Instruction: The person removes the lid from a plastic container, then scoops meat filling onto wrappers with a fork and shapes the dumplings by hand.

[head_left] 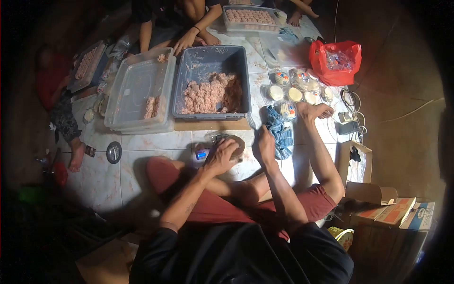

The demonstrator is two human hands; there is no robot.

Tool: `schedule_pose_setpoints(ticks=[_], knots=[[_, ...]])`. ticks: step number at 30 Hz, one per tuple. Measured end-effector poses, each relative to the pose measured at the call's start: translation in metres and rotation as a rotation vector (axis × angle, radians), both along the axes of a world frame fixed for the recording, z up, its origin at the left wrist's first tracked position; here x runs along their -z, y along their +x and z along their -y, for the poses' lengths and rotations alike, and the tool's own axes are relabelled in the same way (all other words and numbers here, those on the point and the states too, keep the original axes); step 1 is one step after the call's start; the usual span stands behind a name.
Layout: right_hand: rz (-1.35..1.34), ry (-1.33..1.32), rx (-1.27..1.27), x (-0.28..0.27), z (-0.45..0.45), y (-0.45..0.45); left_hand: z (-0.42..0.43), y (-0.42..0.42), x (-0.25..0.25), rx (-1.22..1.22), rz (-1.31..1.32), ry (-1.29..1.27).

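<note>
My left hand point(223, 156) rests on a round brown object point(238, 147), its fingers curled over the near edge, beside a small device with a blue-lit display point(201, 155). To the right, my right hand point(263, 146) is closed near a blue cloth point(282, 142); what it holds, if anything, I cannot make out. Just beyond my hands stands a dark grey tub point(249, 80) with pinkish minced mixture point(208, 97) inside. A clear plastic container point(135, 90) with a little of the mixture sits left of the tub.
Several wrapped round packs point(294, 94) lie on the tiles near a red plastic bag point(336, 61). Another person's hands point(187, 41) are behind the tub. Filled trays point(250, 19) stand at the back, cables point(354, 106) at the right, and cardboard boxes point(388, 217) nearer me.
</note>
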State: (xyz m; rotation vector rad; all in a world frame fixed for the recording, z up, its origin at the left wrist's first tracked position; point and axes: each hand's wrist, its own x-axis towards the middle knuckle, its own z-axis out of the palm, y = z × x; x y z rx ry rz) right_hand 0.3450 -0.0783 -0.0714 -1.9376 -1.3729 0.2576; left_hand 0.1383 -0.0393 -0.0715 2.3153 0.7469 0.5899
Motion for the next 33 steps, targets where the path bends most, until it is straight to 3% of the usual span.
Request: schedule_pose_setpoints(ticks=[3,4,5,6,7,8,9,11,13,16,18,19,21,22,24,25,26,27,29,30,31,33], knots=[[0.082,-0.486,-0.033,0.044,0.066,0.031,0.005,-0.004,0.006,0.032,-0.241,0.177],[0.001,-0.344,0.01,0.03,0.076,0.03,0.002,-0.005,0.021,0.009,-0.234,0.272],[-0.083,-0.206,0.046,0.003,0.08,0.029,0.001,-0.009,0.008,-0.039,-0.109,0.133],[0.029,-0.114,0.033,-0.02,0.082,0.028,0.005,-0.006,0.003,-0.204,-0.198,-0.049],[-0.033,-0.164,0.06,-0.047,0.081,0.025,0.017,-0.006,0.002,-0.347,-0.305,-0.24],[-0.078,-0.144,0.059,-0.061,0.076,0.023,0.032,-0.011,0.035,-0.402,-0.238,-0.026],[-0.116,-0.121,0.049,-0.067,0.071,0.022,0.029,-0.014,0.049,-0.403,-0.232,-0.03],[-0.178,-0.135,-0.028,-0.057,0.066,0.022,0.03,-0.02,0.064,-0.329,-0.574,-0.194],[-0.238,-0.085,-0.166,-0.064,0.052,0.012,0.034,-0.019,0.069,-0.396,-0.568,-0.179],[-0.134,-0.126,-0.161,-0.082,0.024,0.0,0.035,-0.026,0.086,-0.432,-0.444,-0.138],[0.043,-0.005,-0.127,-0.08,0.007,0.011,0.02,-0.038,0.076,-0.109,-0.378,-0.166],[0.131,-0.038,-0.099,-0.094,-0.001,0.013,0.014,-0.038,0.051,-0.106,-0.375,-0.164],[0.307,-0.148,0.028,-0.099,-0.019,0.012,-0.001,-0.036,0.001,-0.037,-0.182,-0.534],[0.314,-0.147,0.021,-0.091,-0.023,0.01,-0.014,-0.032,0.01,0.12,0.011,-0.72],[0.292,-0.072,-0.121,-0.043,-0.034,0.01,-0.024,-0.021,0.022,0.135,0.118,-0.669],[0.151,0.022,-0.188,-0.03,-0.044,-0.002,-0.031,-0.015,0.023,0.157,0.214,-0.616],[0.011,0.112,-0.261,-0.017,-0.054,-0.015,-0.039,-0.015,0.003,0.113,0.061,-0.485],[0.119,0.039,-0.446,-0.047,-0.067,-0.03,-0.045,-0.006,0.033,0.236,0.251,-0.751],[0.018,-0.089,-0.529,-0.072,-0.101,-0.041,-0.048,-0.016,-0.005,0.106,0.256,-0.873],[0.107,0.001,-0.522,-0.068,-0.128,-0.038,-0.048,-0.02,0.006,0.102,0.267,-0.874],[0.25,0.12,-0.531,-0.062,-0.153,-0.034,-0.047,-0.024,0.024,0.116,0.596,-0.964],[0.597,-0.046,-0.482,-0.101,-0.188,-0.049,-0.05,-0.022,0.026,-0.039,0.866,-1.091]])
